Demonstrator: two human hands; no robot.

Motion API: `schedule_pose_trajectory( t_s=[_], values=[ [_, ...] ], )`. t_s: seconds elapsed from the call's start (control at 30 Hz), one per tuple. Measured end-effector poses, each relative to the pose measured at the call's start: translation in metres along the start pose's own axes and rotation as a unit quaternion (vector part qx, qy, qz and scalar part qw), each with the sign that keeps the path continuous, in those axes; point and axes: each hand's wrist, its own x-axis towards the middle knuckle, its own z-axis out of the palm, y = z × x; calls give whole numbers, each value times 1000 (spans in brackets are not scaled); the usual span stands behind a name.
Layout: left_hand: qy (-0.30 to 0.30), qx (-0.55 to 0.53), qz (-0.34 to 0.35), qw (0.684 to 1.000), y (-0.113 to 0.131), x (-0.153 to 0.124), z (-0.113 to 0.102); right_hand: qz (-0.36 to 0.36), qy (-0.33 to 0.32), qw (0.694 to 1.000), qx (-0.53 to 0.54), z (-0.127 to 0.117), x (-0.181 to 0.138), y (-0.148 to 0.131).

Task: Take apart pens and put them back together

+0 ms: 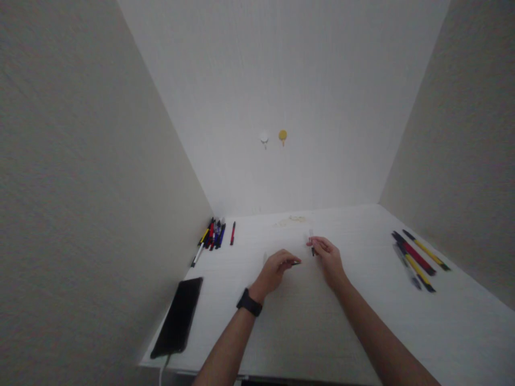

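Over the middle of the white table, my left hand is closed, with a black watch on its wrist. A thin pen part with a dark, slightly greenish tip pokes out from its fingertips; the rest is hidden by the hand. To its right, a little apart, my right hand pinches a small clear pen part held roughly upright. A dark end shows below those fingers. Both pieces are too small and blurred to make out fully.
Several pens lie bunched at the back left, with a red pen beside them. A black phone with a white cable lies front left. Several pens lie at right. Two hooks, one a yellow hook, are on the back wall.
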Motion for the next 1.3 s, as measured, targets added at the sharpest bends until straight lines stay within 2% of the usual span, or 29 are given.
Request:
schedule_pose_trajectory(
  t_s=[0.13,0.27,0.37,0.47,0.6,0.97,1.3],
  values=[
    [138,-114,-51,983,-5,2,-8,2,-32,999,-5,-1,1,1],
    [253,-205,-100,940,-10,2,-12,8,-61,998,-25,0,0,-1],
    [307,-258,-107,910,-11,3,-13,23,-106,993,-45,2,-4,-5],
    [339,-286,-120,888,-12,4,-13,34,-181,981,-68,6,-9,-9],
    [345,-269,-130,890,-12,4,-13,45,-244,964,-95,9,-12,-11],
    [327,-222,-116,911,-11,4,-13,47,-271,957,-96,9,-12,-10],
    [234,-158,-114,952,-7,4,-9,25,-276,955,-106,9,-10,-7]
  ],
)
